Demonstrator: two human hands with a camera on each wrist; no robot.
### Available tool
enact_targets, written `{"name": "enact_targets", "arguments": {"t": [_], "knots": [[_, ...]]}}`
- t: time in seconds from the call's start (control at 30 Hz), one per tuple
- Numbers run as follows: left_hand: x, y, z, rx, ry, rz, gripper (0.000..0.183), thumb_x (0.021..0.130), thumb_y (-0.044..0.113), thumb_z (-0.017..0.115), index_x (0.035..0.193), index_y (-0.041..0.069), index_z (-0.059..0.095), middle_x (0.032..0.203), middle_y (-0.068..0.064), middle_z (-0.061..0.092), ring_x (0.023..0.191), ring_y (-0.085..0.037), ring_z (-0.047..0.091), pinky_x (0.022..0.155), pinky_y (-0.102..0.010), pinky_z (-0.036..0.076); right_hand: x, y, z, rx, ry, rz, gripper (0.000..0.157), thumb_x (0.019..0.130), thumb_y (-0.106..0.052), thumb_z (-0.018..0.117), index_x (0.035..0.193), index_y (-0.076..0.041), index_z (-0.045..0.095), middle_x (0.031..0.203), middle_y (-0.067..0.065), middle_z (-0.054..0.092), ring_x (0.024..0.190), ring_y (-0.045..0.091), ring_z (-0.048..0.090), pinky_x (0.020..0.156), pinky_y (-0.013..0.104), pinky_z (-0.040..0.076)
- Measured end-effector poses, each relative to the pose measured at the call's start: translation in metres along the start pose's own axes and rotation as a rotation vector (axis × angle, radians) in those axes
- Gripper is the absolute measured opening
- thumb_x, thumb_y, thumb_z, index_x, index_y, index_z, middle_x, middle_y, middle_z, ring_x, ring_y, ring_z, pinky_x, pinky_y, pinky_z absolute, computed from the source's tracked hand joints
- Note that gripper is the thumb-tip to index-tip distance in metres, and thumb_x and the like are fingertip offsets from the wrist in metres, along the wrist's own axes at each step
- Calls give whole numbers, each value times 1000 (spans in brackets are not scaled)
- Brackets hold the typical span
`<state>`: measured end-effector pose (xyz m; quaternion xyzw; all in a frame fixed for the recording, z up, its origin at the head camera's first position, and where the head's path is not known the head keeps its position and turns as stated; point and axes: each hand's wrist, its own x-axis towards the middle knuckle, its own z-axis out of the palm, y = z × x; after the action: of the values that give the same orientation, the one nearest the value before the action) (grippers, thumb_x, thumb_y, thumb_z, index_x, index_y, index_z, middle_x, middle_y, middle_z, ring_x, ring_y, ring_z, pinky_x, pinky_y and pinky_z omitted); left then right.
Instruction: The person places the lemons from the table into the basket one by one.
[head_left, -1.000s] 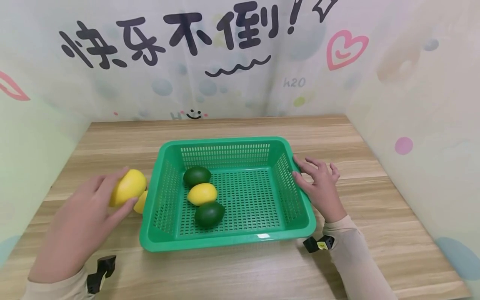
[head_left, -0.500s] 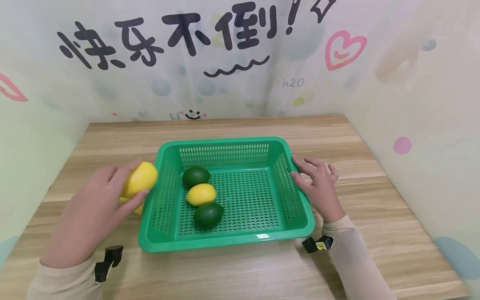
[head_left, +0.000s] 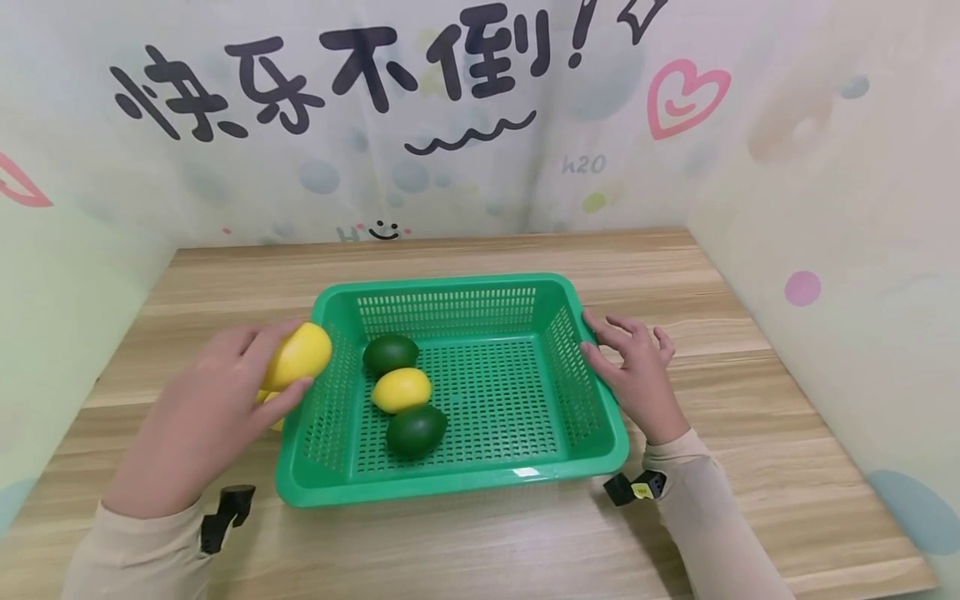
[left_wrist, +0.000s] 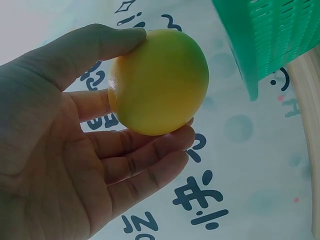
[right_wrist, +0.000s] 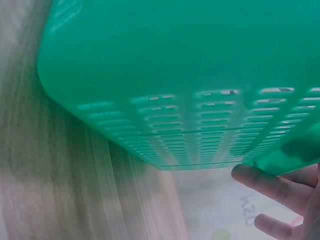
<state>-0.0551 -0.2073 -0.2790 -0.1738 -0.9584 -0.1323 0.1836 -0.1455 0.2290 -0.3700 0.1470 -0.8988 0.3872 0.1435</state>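
Pale printed wall (head_left: 495,192) at the back: black characters, a pink heart (head_left: 687,98), a small smiley low down. Wood-grain surface (head_left: 487,550) in front of it. Green slotted basket (head_left: 360,490) sits on this, near the middle. Contents: dark green fruit (head_left: 391,356) at the far end, yellow lemon (head_left: 402,390) in the middle, second dark green fruit (head_left: 416,431) closest to me; all three lie in a close row in the left half.

My left hand (head_left: 217,396) grips a yellow fruit (head_left: 302,357), thumb on one side, fingers on the other. Fruit is up off the surface, by the basket's left rim; left wrist view shows a gap between the two. More yellow (head_left: 277,424) shows behind that hand, mostly hidden; cannot tell how many pieces.

My right hand (head_left: 637,371) holds nothing: fingers loosely extended, tips touching the basket's right rim. Beige sleeves (head_left: 720,508) on both arms.
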Motion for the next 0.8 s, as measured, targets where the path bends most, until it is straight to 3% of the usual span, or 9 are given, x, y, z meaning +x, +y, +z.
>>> {"name": "enact_targets", "arguments": {"t": [0.4,0.8], "knots": [[12,1,3,-15,36,62,64,81,13,84,138,0,58,105,-23,63,87,-36,60,64,-55,56,0,-1,0,7,1,0,43,98,-10,70,140,-2,63,102,20,75,136,42,44,111,70,-1],[25,2,4,-13,0,83,65,81,13,85,138,-1,58,105,-23,64,80,-32,58,62,-48,53,-1,0,0,24,-4,16,44,98,-12,70,140,-3,62,104,20,75,136,41,43,111,70,-1]]}}
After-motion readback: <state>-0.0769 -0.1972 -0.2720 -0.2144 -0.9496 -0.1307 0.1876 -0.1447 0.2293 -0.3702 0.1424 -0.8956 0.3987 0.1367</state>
